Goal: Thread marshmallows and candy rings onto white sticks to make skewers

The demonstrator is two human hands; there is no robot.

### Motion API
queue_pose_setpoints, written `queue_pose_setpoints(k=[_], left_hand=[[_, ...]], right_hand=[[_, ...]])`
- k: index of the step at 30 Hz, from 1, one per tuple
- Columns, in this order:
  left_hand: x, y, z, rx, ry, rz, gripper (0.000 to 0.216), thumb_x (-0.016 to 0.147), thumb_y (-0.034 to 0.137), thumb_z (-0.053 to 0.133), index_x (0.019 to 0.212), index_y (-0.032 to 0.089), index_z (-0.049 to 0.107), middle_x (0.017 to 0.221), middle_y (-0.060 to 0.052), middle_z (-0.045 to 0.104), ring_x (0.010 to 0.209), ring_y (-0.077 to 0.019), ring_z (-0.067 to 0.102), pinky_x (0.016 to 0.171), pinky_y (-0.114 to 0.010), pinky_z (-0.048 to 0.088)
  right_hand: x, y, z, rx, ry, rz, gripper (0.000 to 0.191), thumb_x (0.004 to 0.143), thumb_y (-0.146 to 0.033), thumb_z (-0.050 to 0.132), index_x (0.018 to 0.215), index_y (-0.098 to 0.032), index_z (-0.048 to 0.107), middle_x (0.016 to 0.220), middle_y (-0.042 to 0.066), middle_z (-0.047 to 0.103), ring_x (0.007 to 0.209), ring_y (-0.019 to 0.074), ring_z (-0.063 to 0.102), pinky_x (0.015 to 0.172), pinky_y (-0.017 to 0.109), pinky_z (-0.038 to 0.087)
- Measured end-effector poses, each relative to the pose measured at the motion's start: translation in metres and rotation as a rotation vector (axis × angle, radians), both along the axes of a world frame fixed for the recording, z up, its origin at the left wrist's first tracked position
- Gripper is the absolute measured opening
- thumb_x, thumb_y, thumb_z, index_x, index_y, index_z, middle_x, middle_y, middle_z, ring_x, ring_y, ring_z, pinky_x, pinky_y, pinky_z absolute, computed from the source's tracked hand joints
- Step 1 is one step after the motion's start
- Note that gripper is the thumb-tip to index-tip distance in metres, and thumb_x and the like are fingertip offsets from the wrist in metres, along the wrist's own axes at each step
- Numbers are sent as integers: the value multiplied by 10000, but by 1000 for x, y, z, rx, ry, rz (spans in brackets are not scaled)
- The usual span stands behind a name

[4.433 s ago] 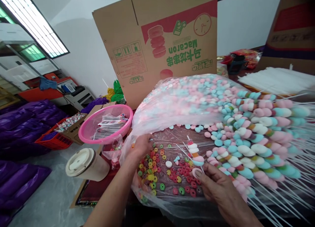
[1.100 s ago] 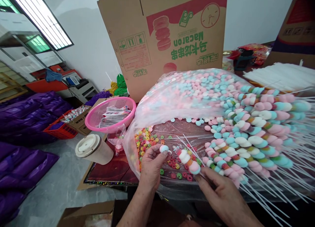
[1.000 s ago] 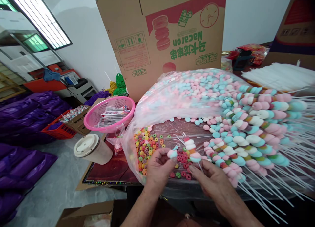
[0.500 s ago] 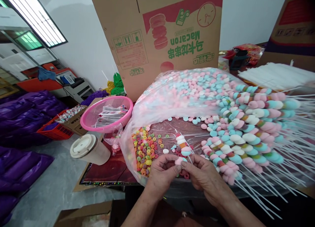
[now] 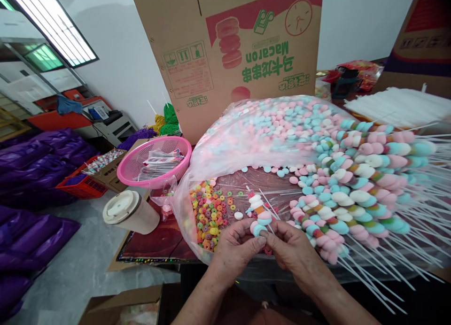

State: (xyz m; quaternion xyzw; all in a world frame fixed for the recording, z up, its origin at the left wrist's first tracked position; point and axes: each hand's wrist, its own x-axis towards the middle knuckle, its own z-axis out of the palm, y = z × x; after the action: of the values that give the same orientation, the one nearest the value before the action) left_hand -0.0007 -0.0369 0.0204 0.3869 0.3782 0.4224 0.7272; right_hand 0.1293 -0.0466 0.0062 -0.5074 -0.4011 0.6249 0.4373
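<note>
Low over the plastic sheet, my left hand [image 5: 235, 245] pinches a small pair of marshmallows [image 5: 258, 228], one pink and one blue. My right hand [image 5: 288, 245] meets it there, its closed thumb and finger against the blue side. Just beyond my fingertips is a candy skewer [image 5: 260, 207] of white, orange, pink and blue pieces, its white stick running down beside my right fingers. Whether my right fingers grip that stick is hidden. To the left lie many ring gummies [image 5: 214, 207]; a loose white marshmallow [image 5: 238, 216] sits near my left hand.
A heap of finished skewers [image 5: 366, 184] lies at right, sticks outward. Behind is a plastic bag of marshmallows [image 5: 278, 123] before a cardboard box [image 5: 225, 48]. A pink basket [image 5: 123, 174] and lidded cup [image 5: 141, 217] stand left; white sticks [image 5: 398, 104] lie back right.
The pinched marshmallows have turned and moved slightly up against the lower end of the candy skewer; more of the blue one shows. My hands stay close together, and the view has shifted slightly.
</note>
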Motion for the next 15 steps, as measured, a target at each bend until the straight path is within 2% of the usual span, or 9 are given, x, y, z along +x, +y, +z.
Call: queue_pose_setpoints(k=[5,8,10,13,15], left_hand=[[-3,4,-3,7,27,-72,239,661,203,694,885,124,666,754,-35,653,642,-113,589,668,-264,496],[-6,7,-8,-51,150,96,259,621,248,721,835,115,660,656,-29,657,550,-111,588,556,-234,495],[-8,11,-11,-81,205,237,290,584,281,739,808,117,652,585,-18,649,489,-116,578,487,-230,487],[-12,15,-13,-68,229,361,319,549,309,752,791,127,653,606,-20,666,487,-124,586,473,-239,495],[-13,17,-14,-36,236,400,313,540,308,754,780,133,658,650,-24,681,524,-125,601,491,-229,498]], right_hand=[[4,1,0,42,-83,100,326,736,-479,532,622,-178,480,535,-69,438,364,25,240,344,193,158],[15,-4,5,90,-206,167,320,809,-460,433,649,-185,473,552,-64,432,388,41,270,367,193,199],[23,-12,9,175,-385,192,336,844,-425,377,612,-192,446,542,-51,440,439,66,344,412,197,257],[32,-25,14,334,-637,242,311,862,-358,338,625,-203,467,577,-14,520,548,111,460,498,211,332],[34,-31,12,376,-733,282,288,866,-318,310,685,-211,506,629,8,576,581,130,504,526,223,358]])
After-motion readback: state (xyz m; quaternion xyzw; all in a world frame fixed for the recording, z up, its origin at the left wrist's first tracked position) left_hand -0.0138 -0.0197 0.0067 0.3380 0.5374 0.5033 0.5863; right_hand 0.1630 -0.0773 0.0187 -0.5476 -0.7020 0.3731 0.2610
